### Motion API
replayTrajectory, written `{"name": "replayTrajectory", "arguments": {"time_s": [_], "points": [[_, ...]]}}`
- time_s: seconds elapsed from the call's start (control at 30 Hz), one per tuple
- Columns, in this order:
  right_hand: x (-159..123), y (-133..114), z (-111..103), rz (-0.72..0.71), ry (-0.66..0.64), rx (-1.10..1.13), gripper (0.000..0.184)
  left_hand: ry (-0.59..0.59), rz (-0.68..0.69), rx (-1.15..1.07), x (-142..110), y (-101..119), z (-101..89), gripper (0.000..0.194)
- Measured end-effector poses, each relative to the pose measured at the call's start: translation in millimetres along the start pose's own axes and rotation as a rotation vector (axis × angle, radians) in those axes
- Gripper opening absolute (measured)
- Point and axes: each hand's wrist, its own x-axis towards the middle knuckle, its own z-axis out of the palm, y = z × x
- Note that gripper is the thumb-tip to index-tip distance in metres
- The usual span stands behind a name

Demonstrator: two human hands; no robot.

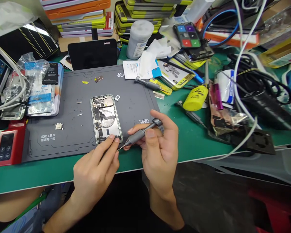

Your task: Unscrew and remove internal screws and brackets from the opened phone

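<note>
An opened phone [106, 118] lies face down on a dark grey work mat [70, 129], its circuit boards and round coil exposed. My right hand [157, 152] grips a grey screwdriver [140, 133] whose thin tip points left toward the phone's lower corner. My left hand [97, 171] is pinched at the phone's bottom edge, fingertips meeting right by the screwdriver tip; what they hold is too small to make out.
Small screws and metal parts [58, 126] are scattered on the mat. A red device [8, 147] sits at the left. A yellow bottle [196, 97], another screwdriver [147, 83], cables [262, 84] and stacked cases [82, 16] crowd the green table [196, 142].
</note>
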Motion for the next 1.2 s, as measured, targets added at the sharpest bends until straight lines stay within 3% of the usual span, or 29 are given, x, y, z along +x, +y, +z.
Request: {"name": "replayTrajectory", "arguments": {"time_s": [0.33, 1.2], "points": [[0.7, -2.3, -0.7, 0.021, -0.02, 0.15, 0.032, 0.006, 0.005, -0.006, -1.8, -1.2, 1.0, 0.03], [-0.5, -4.1, 1.1, 0.043, 0.011, 0.134, 0.03, 0.008, 0.036, 0.017, 0.4, -1.5, -1.4, 0.029]]}}
